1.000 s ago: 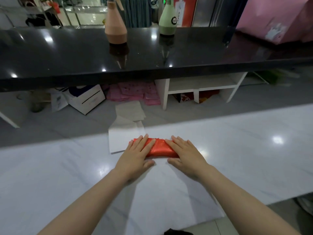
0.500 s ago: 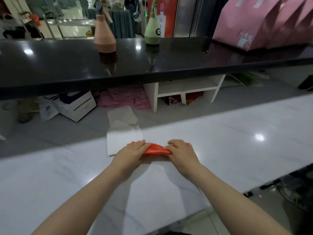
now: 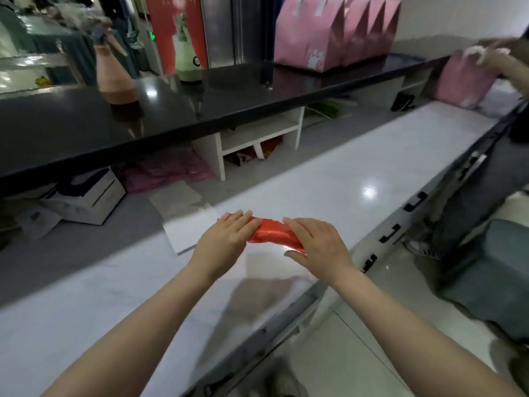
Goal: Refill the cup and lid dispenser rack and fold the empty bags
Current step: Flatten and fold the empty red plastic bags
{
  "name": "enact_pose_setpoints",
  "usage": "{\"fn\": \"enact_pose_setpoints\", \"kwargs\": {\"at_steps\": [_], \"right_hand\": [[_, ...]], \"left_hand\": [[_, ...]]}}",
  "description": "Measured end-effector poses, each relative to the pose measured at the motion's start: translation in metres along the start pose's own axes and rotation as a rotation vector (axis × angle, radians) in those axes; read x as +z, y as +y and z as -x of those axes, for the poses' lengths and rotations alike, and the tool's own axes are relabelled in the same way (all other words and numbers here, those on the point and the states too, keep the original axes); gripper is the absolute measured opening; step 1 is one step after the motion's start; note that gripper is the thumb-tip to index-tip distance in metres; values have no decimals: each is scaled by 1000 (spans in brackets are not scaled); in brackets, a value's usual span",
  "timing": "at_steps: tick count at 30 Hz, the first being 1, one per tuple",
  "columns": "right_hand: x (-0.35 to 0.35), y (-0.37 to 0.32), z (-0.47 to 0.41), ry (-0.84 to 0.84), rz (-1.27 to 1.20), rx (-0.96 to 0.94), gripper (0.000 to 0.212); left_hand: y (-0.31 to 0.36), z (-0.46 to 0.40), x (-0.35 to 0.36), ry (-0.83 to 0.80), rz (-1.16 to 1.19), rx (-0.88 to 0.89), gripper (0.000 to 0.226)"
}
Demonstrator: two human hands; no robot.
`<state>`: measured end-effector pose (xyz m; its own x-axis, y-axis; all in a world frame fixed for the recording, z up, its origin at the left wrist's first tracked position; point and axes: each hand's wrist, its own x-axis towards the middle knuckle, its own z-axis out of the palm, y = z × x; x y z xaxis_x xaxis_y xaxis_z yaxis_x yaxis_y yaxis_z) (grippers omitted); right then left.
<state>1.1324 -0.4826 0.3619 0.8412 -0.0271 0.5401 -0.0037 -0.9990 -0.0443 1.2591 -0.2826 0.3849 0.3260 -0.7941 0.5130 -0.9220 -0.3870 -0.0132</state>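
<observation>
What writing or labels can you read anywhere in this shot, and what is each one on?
No text here can be read.
Red poster: yellow marks along its top edge, too blurred to read.
Green bottle: round dark label, too small to read.
Pink gift bags: a white picture, no legible words.
White box under the black counter: dark blue marking, unreadable.
Red bag held between the hands: no print visible.
</observation>
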Motion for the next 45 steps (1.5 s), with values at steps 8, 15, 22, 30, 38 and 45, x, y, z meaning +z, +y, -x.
{"fn": "enact_pose_setpoints", "kwargs": {"at_steps": [8, 15, 22, 30, 38, 45], "right_hand": [[-55, 21, 89, 50, 38, 171, 62], [-115, 64, 170, 54, 4, 552, 36], [-171, 150, 274, 380, -128, 1015, 37], [-239, 268, 391, 426, -57, 1133, 31], [-275, 373, 477, 480, 73, 1336, 35], [-271, 483, 525, 519, 158, 1556, 34]], "left_hand": [[69, -11, -1, -46, 168, 186, 57], [153, -69, 24, -121, 190, 484, 66], [297, -139, 81, -242, 229, 711, 80], [465, -225, 167, -392, 370, 818, 75], [611, -306, 232, -444, 432, 1020, 85], [720, -401, 331, -489, 456, 1245, 93]]}}
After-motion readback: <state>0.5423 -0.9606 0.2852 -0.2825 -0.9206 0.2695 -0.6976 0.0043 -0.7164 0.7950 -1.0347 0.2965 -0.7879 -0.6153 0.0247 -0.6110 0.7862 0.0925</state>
